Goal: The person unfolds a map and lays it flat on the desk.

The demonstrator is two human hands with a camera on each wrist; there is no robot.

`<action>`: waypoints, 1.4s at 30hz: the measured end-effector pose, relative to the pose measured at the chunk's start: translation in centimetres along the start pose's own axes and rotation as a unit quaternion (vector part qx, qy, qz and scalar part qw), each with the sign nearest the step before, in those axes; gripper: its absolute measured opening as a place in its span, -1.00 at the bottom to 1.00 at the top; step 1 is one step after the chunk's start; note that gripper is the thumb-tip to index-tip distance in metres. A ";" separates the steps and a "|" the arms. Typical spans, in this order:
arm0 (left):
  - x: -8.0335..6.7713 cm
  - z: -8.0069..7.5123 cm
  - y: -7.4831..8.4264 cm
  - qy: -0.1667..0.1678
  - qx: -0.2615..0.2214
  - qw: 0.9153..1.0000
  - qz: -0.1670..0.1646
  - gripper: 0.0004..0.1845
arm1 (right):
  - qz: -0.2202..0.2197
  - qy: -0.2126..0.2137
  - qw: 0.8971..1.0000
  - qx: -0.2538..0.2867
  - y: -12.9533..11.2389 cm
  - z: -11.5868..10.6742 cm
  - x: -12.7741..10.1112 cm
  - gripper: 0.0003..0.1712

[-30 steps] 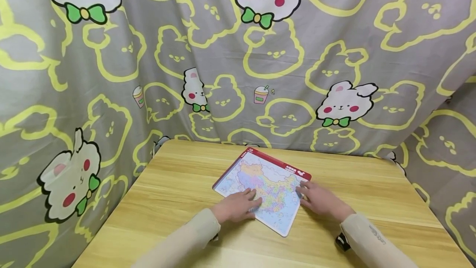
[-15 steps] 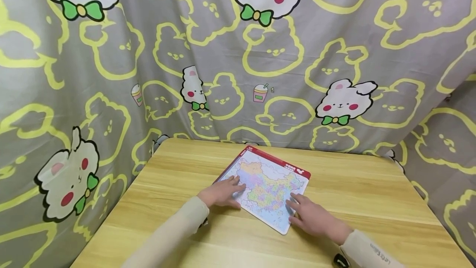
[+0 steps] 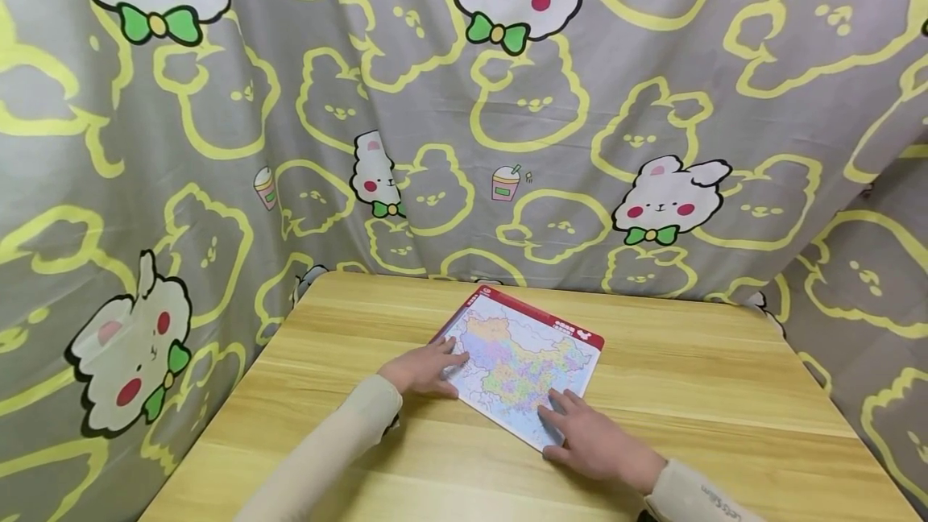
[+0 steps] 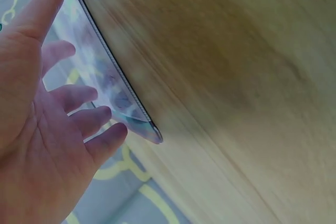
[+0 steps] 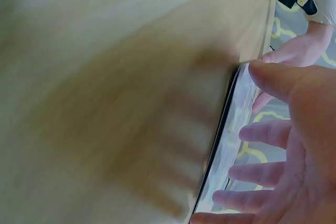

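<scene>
A thin rectangular map board (image 3: 516, 357), printed with a colourful map of China under a red header strip, lies slanted on the table. My left hand (image 3: 423, 369) rests at its left corner, fingers spread over the surface and thumb by the near edge. At the near right corner, my right hand (image 3: 594, 437) lies with spread fingers reaching onto the blue part and covers that corner. In the left wrist view, extended fingers (image 4: 107, 140) lie along the glossy board (image 4: 100, 66). The right wrist view shows the right thumb (image 5: 268, 80) at a corner of the board (image 5: 231, 124).
The wood-grain table (image 3: 696, 377) extends around the board on all sides. Grey curtains (image 3: 435, 87) with yellow outlines and rabbit faces hang behind the table and along its left and right sides.
My left hand has slid left along the board to its left corner. My right hand has come down from the right edge to the near corner. The board stays nearly in place.
</scene>
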State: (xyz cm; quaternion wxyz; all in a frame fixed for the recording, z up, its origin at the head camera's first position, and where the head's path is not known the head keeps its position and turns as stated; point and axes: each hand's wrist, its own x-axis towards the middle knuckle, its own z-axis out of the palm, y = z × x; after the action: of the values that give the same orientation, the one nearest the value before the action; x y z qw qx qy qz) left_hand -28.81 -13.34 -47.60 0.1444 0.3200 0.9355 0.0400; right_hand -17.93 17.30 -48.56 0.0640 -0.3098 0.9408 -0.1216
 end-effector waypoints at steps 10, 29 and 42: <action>0.2 0.3 -0.3 -0.010 -0.011 1.000 -0.009 -0.23 | 0.001 -0.022 0.999 -0.034 -0.7 0.7 0.7 -0.31; 0.1 0.7 -0.3 -0.011 0.019 1.000 0.001 -0.24 | -0.016 -0.008 0.998 -0.055 -0.7 1.0 1.0 -0.39; -0.2 0.8 -0.2 -0.006 0.034 0.999 0.005 -0.26 | -0.001 -0.012 0.999 -0.041 -0.1 0.6 0.9 -0.39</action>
State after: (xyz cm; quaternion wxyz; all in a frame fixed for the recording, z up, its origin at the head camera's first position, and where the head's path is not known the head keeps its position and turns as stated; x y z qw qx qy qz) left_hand -28.54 -13.59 -48.40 0.1391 0.3293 0.9339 0.0070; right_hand -18.45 16.56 -49.10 0.0628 -0.3143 0.9439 -0.0792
